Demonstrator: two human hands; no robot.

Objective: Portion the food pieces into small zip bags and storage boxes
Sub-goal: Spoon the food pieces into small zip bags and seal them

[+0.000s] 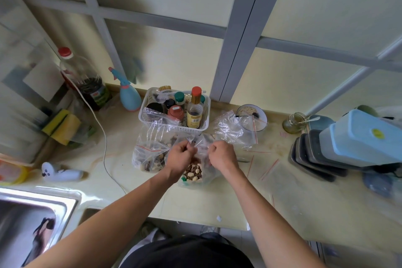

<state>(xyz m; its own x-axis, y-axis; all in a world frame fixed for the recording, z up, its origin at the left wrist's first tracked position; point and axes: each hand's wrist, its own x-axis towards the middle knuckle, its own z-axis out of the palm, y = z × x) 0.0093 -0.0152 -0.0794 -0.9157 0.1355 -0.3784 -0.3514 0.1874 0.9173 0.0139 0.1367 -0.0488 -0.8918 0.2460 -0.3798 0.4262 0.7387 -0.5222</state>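
Pinching the zip bag (201,154) rim between left hand (180,154) and right hand (221,155).

Both hands (201,155) pinch a clear bag (201,166) of nuts (193,173) on the counter (217,204).

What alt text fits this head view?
Both hands, left hand and right hand, pinch the top of a clear zip bag of nuts on a pale counter. A filled bag lies left, a white basket of bottles behind.
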